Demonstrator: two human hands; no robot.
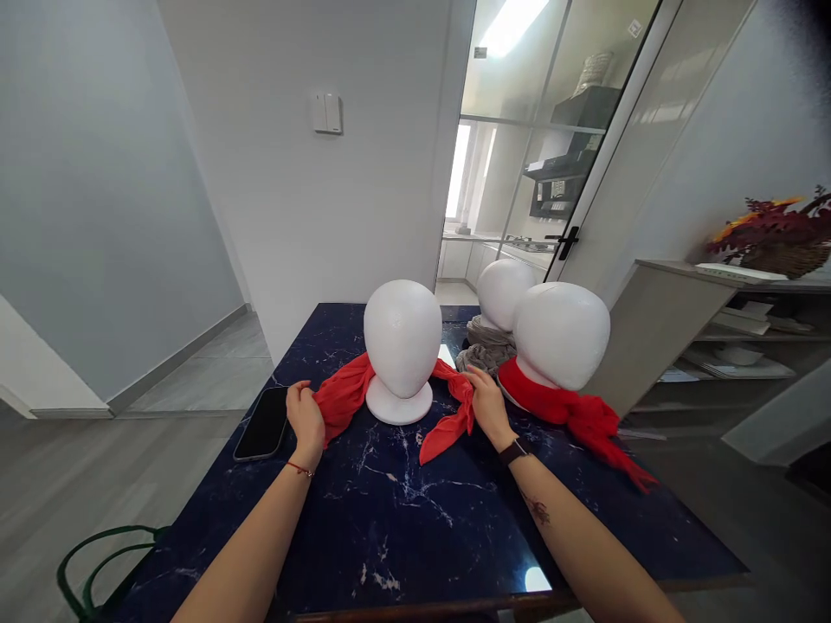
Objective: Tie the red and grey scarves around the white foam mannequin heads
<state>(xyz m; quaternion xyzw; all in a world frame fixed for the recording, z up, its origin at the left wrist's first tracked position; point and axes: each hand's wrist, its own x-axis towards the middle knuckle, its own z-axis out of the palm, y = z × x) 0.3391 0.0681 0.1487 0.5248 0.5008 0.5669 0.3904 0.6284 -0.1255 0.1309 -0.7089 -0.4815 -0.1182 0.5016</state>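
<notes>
A white foam mannequin head [402, 342] stands upright on its round base on the table. Behind its neck passes a red scarf [344, 394], coming forward on both sides. At the left, my left hand [305, 420] is closed on one part of the scarf. My right hand [488, 407] grips the other side, and a pointed end of the cloth hangs from it onto the tabletop. The middle of the scarf is hidden behind the head's neck.
The dark blue marbled table [402, 536] holds a black phone [263, 424] beside my left hand. At right stand a second mannequin head [562, 333] with a knotted red scarf [594, 420] and a third head [506, 290] with a grey scarf [488, 342]. Shelves [733, 346] stand farther right.
</notes>
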